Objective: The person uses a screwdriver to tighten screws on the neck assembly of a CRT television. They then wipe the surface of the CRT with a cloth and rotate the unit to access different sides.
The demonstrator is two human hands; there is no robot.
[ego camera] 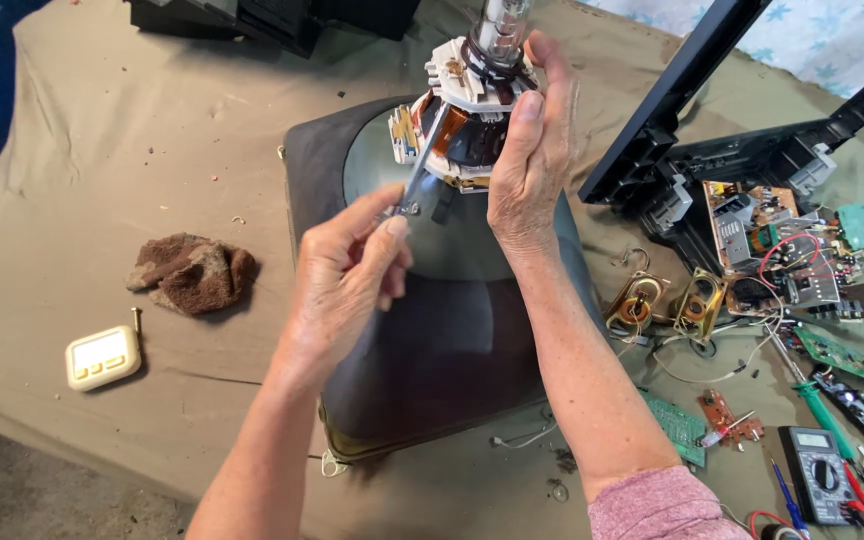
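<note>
Both hands at yoke (pixel 462 120): left fingers (pixel 384 232) pinch screwdriver (pixel 420 175), right (pixel 532 160) steadies.

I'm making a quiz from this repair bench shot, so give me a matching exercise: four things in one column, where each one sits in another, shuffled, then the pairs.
Things:
1. brown rag
2. multimeter
3. cream remote
4. picture tube

Places:
A. bottom right corner, beside red and black leads
B. centre, face down under both hands
C. left, on the cloth above the cream remote
D. far left, below the rag

Pairs: 1-C, 2-A, 3-D, 4-B
</note>
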